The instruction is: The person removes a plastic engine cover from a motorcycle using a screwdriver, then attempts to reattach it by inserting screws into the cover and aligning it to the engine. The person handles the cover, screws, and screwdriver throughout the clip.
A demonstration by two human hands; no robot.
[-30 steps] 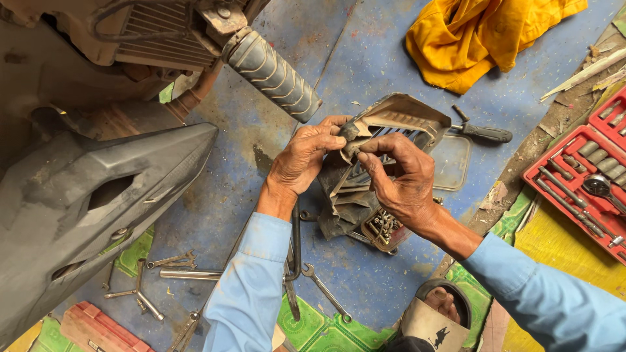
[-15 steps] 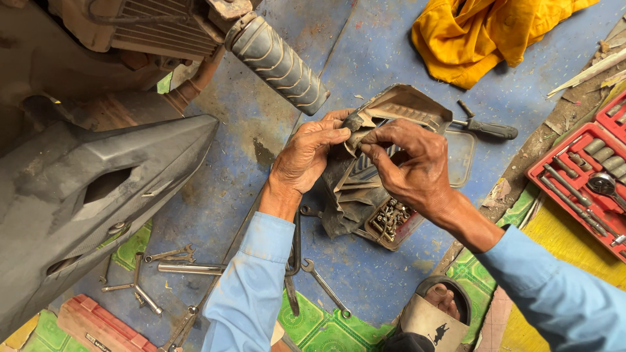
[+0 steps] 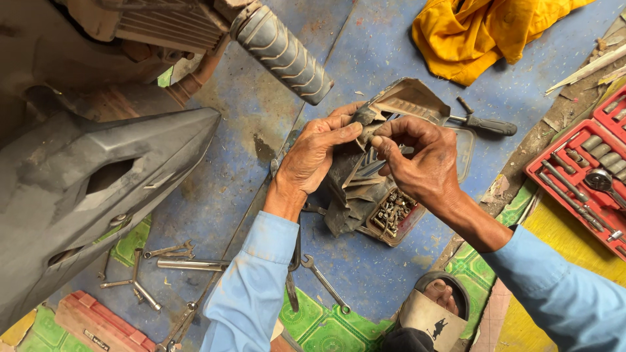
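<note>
Both my hands meet over a small dark part [image 3: 366,128] held between the fingertips. My left hand [image 3: 316,153] pinches it from the left, and my right hand [image 3: 417,160] grips it from the right. Directly below them lies a dark ribbed plastic cover [image 3: 355,189] and a small tray of screws and bolts [image 3: 391,215]. A grey plastic panel [image 3: 407,98] sits just behind my hands. What exactly the small part is cannot be made out.
A grey scooter body panel [image 3: 98,189] and a ribbed handlebar grip [image 3: 283,55] fill the left and top. Wrenches [image 3: 169,257] lie on the blue floor, a screwdriver [image 3: 486,124] right of the panel, a yellow cloth [image 3: 482,32] beyond, a red socket set case [image 3: 587,169] far right. My sandalled foot [image 3: 437,306] is below.
My hands have risen slightly and stayed together on the small part; the camera has drifted a little, so the scene sits lower and rightward.
</note>
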